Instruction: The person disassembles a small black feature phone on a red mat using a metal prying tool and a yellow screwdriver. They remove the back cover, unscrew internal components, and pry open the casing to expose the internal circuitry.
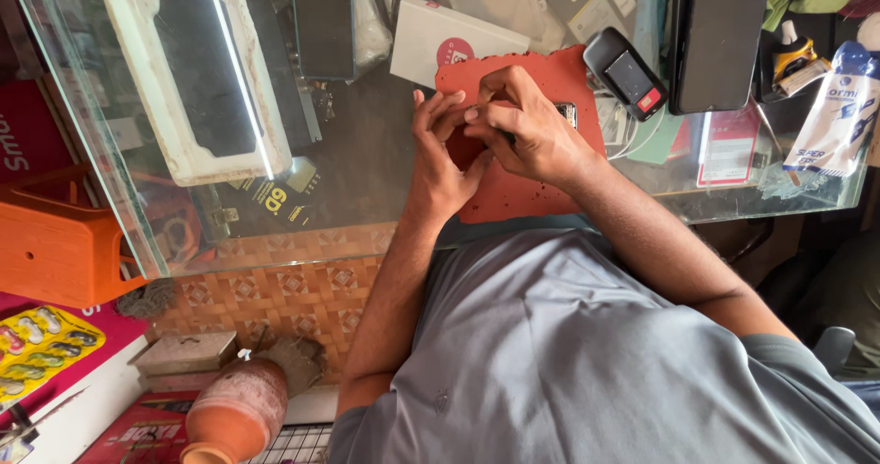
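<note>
Both my hands meet over a red mat (541, 74) lying on a glass counter (367, 161). My left hand (438, 157) rests on the mat with fingers raised toward the right hand. My right hand (522, 125) is curled, fingertips pinched on a small dark device (566, 112) whose shiny edge peeks out beside the knuckles. Most of the device is hidden under my fingers. Whether the left hand grips the device I cannot tell.
A white box (440, 38), a small black gadget with a red button (626, 74) and a large black phone (717, 33) lie behind the mat. A white tube (839, 106) sits right. A white-framed panel (197, 74) lies left. An orange stool (55, 244) and clay pot (238, 414) stand below.
</note>
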